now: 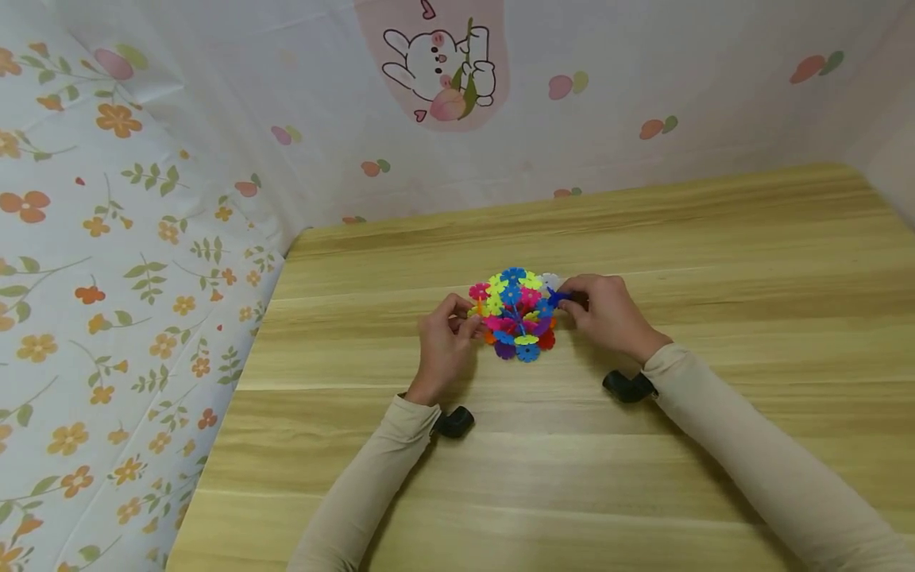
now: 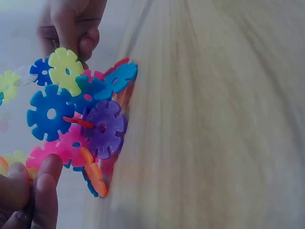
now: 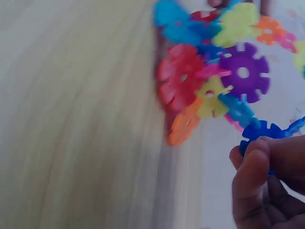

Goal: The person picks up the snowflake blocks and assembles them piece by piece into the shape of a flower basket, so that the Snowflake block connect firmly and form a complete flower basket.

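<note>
A rounded cluster of interlocked snowflake building discs [image 1: 516, 314] in pink, yellow, blue, purple, orange and red sits on the wooden table. At its right side my right hand [image 1: 608, 314] pinches a dark blue disc [image 3: 261, 135] between thumb and fingertips. In the right wrist view that disc is partly covered by the fingers. My left hand [image 1: 446, 342] holds the cluster's left edge, thumb and fingers around a yellowish disc [image 2: 18, 157] beside a pink one [image 2: 71, 145]. A purple disc [image 2: 105, 129] and an orange disc [image 2: 94, 174] show low on the cluster, near the tabletop.
The wood-grained table [image 1: 557, 485] reaches back to a white printed curtain [image 1: 608, 119]. A flower-patterned cloth [image 1: 129, 302] hangs along the left edge. Black wrist devices [image 1: 629, 387] are worn at both cuffs, low over the tabletop.
</note>
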The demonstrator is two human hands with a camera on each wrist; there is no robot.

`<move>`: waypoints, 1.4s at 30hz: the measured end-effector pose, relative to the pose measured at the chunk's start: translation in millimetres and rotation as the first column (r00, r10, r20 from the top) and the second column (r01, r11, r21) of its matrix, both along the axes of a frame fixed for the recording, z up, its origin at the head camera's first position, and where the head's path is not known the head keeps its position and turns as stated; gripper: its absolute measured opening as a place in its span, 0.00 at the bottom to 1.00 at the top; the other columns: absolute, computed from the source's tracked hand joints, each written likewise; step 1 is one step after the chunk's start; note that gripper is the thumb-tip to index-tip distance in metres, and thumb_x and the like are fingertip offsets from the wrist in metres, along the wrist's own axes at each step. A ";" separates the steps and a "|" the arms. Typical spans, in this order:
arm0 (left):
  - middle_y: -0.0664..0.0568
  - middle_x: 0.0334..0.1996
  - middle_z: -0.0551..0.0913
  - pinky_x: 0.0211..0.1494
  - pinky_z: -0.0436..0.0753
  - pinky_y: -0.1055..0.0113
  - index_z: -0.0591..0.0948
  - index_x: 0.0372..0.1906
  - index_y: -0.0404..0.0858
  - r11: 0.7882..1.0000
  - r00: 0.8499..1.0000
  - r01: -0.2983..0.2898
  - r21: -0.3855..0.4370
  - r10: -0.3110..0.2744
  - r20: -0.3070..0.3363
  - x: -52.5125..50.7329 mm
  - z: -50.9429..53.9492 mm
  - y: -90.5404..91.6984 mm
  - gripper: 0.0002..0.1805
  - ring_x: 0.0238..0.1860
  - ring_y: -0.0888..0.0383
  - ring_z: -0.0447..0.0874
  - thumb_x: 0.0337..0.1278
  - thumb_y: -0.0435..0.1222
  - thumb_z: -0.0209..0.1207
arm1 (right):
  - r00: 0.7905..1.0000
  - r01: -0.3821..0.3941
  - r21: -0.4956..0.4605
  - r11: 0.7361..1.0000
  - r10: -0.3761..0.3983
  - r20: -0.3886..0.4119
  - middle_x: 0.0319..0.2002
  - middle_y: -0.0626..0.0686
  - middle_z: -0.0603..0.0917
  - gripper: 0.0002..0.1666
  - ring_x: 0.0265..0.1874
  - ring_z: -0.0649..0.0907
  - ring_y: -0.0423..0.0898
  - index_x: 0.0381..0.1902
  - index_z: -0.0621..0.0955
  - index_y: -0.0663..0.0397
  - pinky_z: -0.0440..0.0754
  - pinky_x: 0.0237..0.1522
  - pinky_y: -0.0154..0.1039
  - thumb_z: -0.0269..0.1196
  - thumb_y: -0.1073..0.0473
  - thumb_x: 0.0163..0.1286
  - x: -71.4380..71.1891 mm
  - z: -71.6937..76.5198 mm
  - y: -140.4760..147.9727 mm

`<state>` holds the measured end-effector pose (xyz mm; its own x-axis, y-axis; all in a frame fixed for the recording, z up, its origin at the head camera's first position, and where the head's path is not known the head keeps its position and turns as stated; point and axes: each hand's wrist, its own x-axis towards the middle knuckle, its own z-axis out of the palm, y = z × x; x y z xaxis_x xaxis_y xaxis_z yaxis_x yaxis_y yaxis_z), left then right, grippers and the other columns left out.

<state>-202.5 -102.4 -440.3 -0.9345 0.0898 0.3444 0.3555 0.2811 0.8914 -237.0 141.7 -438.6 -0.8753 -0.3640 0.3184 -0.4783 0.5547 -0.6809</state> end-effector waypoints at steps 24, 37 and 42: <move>0.40 0.29 0.83 0.33 0.83 0.66 0.75 0.36 0.28 1.000 0.999 -0.019 -0.009 0.019 0.028 -10.4 -7.1 -6.3 0.04 0.27 0.47 0.85 0.56 0.24 0.58 | 0.990 -0.051 0.070 0.996 0.059 -0.128 0.30 0.53 0.81 0.03 0.27 0.78 0.46 0.31 0.81 0.62 0.78 0.30 0.42 0.63 0.72 0.59 -11.0 4.7 -1.2; 0.35 0.34 0.82 0.41 0.81 0.53 0.78 0.43 0.25 0.986 0.992 0.025 0.164 -0.045 0.121 -25.7 -11.4 -8.7 0.09 0.34 0.37 0.82 0.58 0.25 0.57 | 0.991 0.035 -0.068 0.997 -0.026 0.128 0.30 0.52 0.83 0.03 0.26 0.79 0.46 0.36 0.82 0.53 0.78 0.26 0.36 0.62 0.63 0.64 -6.9 1.3 15.1; 0.29 0.38 0.79 0.44 0.79 0.48 0.76 0.44 0.21 0.969 0.982 0.071 0.236 -0.109 0.155 -40.2 -4.7 -3.7 0.10 0.39 0.33 0.80 0.59 0.24 0.54 | 0.985 0.086 -0.114 0.990 -0.068 0.160 0.32 0.56 0.84 0.05 0.29 0.81 0.48 0.37 0.83 0.56 0.77 0.27 0.35 0.62 0.62 0.65 -18.2 -3.5 21.1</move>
